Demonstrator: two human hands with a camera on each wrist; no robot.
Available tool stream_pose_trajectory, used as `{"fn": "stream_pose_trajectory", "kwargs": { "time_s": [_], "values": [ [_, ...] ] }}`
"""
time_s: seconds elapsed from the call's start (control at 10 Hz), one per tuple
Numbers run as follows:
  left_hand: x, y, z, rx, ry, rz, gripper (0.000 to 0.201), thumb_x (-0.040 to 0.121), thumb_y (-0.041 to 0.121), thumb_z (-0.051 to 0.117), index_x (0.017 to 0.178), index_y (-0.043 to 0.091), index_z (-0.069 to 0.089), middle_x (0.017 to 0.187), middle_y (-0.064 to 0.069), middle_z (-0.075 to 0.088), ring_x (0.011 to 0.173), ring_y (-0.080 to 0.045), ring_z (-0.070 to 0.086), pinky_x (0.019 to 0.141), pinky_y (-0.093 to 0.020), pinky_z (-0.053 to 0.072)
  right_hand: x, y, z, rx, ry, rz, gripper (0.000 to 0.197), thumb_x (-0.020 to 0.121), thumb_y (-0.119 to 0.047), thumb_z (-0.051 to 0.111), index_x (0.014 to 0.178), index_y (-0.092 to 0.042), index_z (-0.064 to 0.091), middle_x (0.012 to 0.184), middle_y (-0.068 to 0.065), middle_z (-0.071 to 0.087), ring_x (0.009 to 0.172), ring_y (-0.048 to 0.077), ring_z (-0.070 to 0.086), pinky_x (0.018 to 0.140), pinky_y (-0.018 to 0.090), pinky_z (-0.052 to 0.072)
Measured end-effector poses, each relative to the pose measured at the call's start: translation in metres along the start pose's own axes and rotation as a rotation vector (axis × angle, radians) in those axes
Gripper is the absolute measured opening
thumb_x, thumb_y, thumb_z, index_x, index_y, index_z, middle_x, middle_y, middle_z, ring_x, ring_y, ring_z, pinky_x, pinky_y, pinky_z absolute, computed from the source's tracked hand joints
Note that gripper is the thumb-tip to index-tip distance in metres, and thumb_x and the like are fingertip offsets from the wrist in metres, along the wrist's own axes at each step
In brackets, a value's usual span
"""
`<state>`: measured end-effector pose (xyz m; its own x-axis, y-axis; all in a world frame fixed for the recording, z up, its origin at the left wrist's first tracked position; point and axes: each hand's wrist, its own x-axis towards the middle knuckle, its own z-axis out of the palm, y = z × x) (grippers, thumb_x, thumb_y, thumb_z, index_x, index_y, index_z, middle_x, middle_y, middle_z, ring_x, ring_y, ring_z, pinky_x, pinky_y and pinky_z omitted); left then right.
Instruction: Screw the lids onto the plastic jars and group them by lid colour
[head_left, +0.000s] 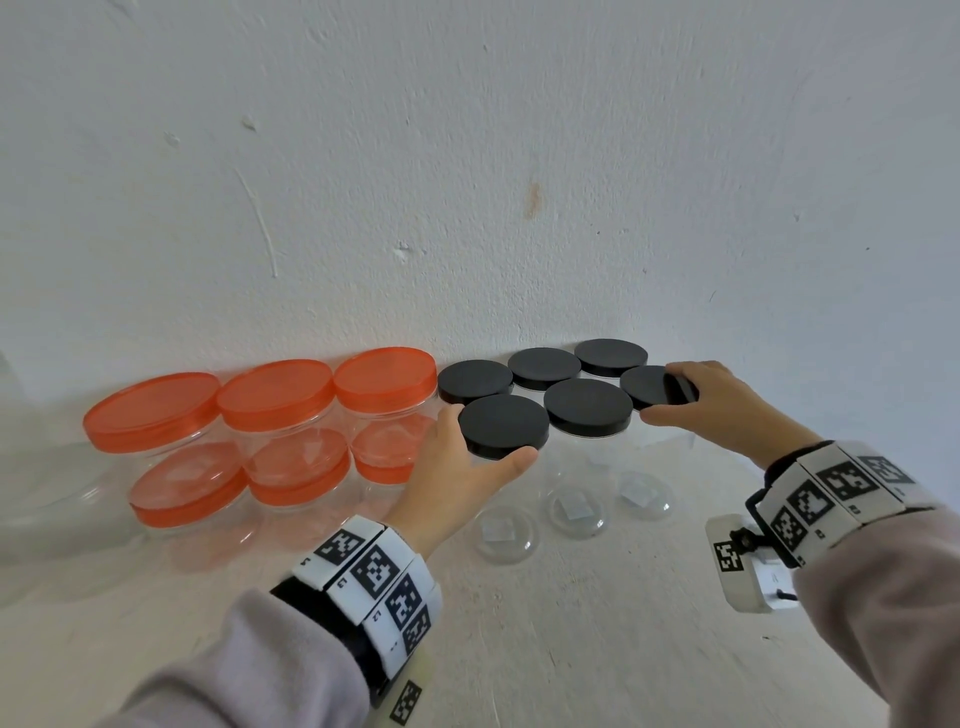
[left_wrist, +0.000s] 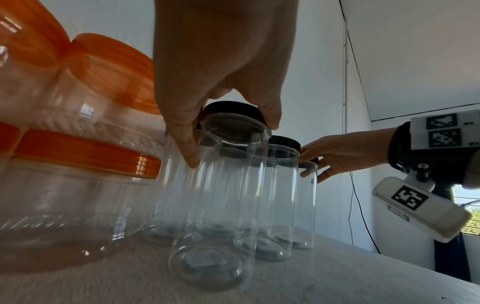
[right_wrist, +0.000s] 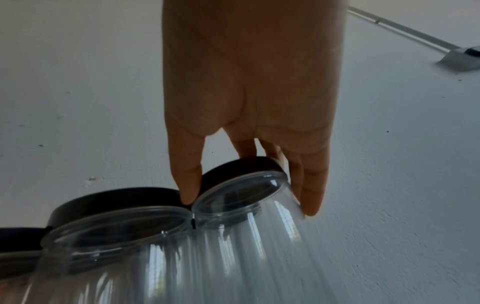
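Several tall clear jars with black lids stand grouped against the wall at centre right. My left hand (head_left: 485, 439) grips the lid of the front-left black-lidded jar (head_left: 504, 426), thumb in front and fingers behind; the left wrist view shows the same hold (left_wrist: 232, 142) on that lid (left_wrist: 233, 109). My right hand (head_left: 667, 394) grips the lid of the rightmost front jar (head_left: 644, 387). In the right wrist view my thumb and fingers (right_wrist: 249, 203) straddle its black lid (right_wrist: 241, 166). Several orange-lidded jars (head_left: 275, 395) are stacked two high at the left.
The white wall (head_left: 467, 182) rises directly behind both groups. Bare pale tabletop (head_left: 597, 623) lies in front of the jars. A faint clear container (head_left: 31, 493) sits at the far left edge. A thin cable (left_wrist: 361, 216) hangs down the wall on the right.
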<state>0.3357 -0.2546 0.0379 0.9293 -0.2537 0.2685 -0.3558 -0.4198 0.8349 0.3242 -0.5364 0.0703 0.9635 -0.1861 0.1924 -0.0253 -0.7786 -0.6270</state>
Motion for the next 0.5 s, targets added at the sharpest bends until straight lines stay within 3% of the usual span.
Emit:
{"fn": "stream_pose_trajectory", "kwargs": {
  "time_s": [0.1,0.2,0.3,0.4,0.5],
  "values": [
    [-0.001,0.001,-0.001,0.0,-0.008,0.009,0.073,0.075,0.044,0.077,0.133,0.018,0.04,0.125,0.008,0.052,0.109,-0.002,0.05,0.073,-0.008,0.039,0.0,0.002,-0.001,0.009,-0.016,0.019,0.032,0.081,-0.029,0.073,0.106,-0.022,0.055,0.109,0.003,0.046,0.086,0.015,0.049,0.063,0.022,0.037],
    [-0.004,0.001,-0.004,0.009,-0.021,0.016,0.074,0.075,0.046,0.076,0.134,0.022,0.037,0.125,0.013,0.047,0.113,-0.003,0.046,0.077,-0.01,0.037,-0.003,0.0,-0.002,-0.015,-0.027,0.041,0.044,0.082,-0.032,0.072,0.118,-0.02,0.05,0.122,0.004,0.042,0.1,0.02,0.045,0.072,0.027,0.04],
    [-0.01,-0.001,-0.009,0.041,-0.044,-0.007,0.074,0.077,0.051,0.072,0.135,0.029,0.032,0.128,0.016,0.04,0.117,-0.005,0.04,0.084,-0.012,0.033,-0.012,-0.007,-0.002,-0.054,0.009,0.069,0.058,0.084,-0.034,0.07,0.134,-0.019,0.045,0.136,0.005,0.036,0.118,0.027,0.04,0.092,0.041,0.045],
    [-0.02,-0.005,-0.019,0.093,-0.054,-0.048,0.086,0.08,0.055,0.067,0.147,0.022,0.024,0.141,0.008,0.037,0.128,-0.009,0.037,0.093,-0.022,0.031,-0.032,-0.02,-0.001,-0.055,0.122,-0.017,0.056,0.087,-0.029,0.068,0.137,-0.017,0.046,0.138,0.004,0.038,0.119,0.025,0.041,0.092,0.033,0.043],
    [-0.041,-0.007,-0.034,0.135,-0.06,-0.044,0.077,0.082,0.056,0.064,0.144,0.024,0.031,0.133,0.017,0.039,0.128,-0.007,0.041,0.094,-0.02,0.034,-0.059,-0.028,0.002,0.012,0.271,-0.172,0.038,0.087,-0.018,0.068,0.124,-0.016,0.058,0.123,-0.002,0.051,0.103,0.003,0.05,0.081,0.006,0.036]
  ]
}}
